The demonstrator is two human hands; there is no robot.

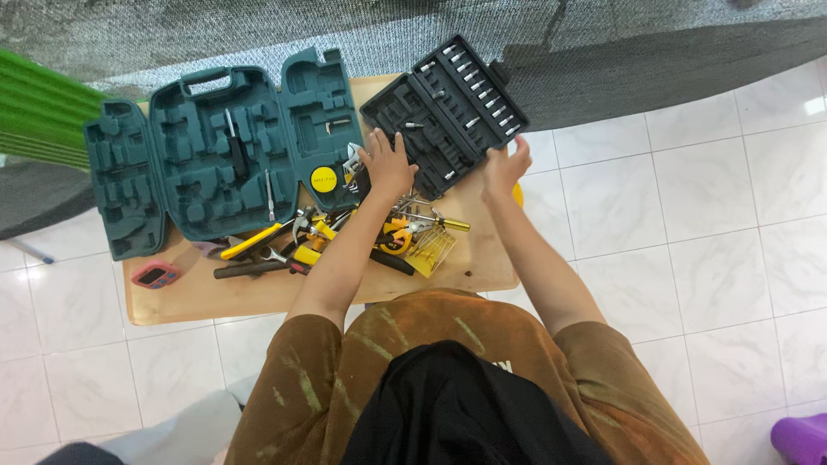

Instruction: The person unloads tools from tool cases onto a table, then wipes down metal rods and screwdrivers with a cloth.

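Note:
An open black socket-and-bit case [448, 108] lies tilted at the table's far right corner, with silver bits in its lid. My left hand [389, 161] rests flat on the case's near left part, fingers spread. At the case's near right edge, my right hand [505, 168] touches the rim with fingers apart. Neither hand grips a loose tool. A pile of hand tools [345, 237] with yellow and black handles lies just under my left forearm.
A large open teal tool case [215, 155] with moulded recesses fills the left of the small wooden table [258, 297]. A pink-rimmed tape measure [156, 275] sits at the near left. White tiled floor surrounds the table; a purple object [801, 437] is at bottom right.

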